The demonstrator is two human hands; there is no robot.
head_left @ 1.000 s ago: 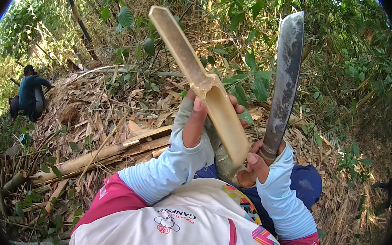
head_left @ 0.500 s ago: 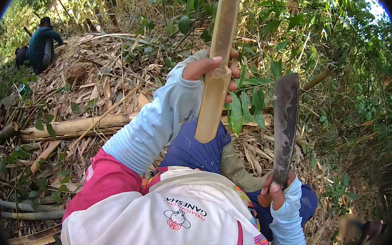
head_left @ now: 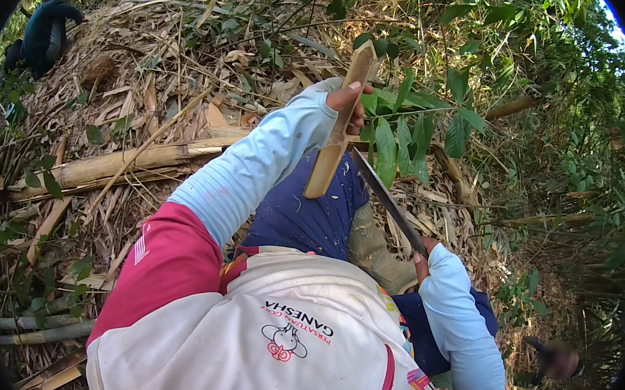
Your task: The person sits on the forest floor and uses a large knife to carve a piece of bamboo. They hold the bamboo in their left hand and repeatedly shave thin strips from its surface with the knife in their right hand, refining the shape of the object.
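Observation:
My left hand grips a split strip of pale bamboo near its upper part and holds it almost upright in front of me. My right hand is closed on the handle of a long dark machete. The blade slants up and to the left, and its tip reaches the bamboo strip just below my left hand. Both arms wear light blue sleeves. My knees in dark blue trousers and a muddy olive boot lie under the strip.
Cut bamboo poles and dry husks cover the slope on the left. Green leafy branches hang right behind the strip. Another person in dark clothes crouches at the far upper left. More thin stems lie at the lower left.
The machete has swung down from upright on the right and now slants against the bamboo strip. My left hand has kept hold of the strip, which now sits lower and tilted slightly.

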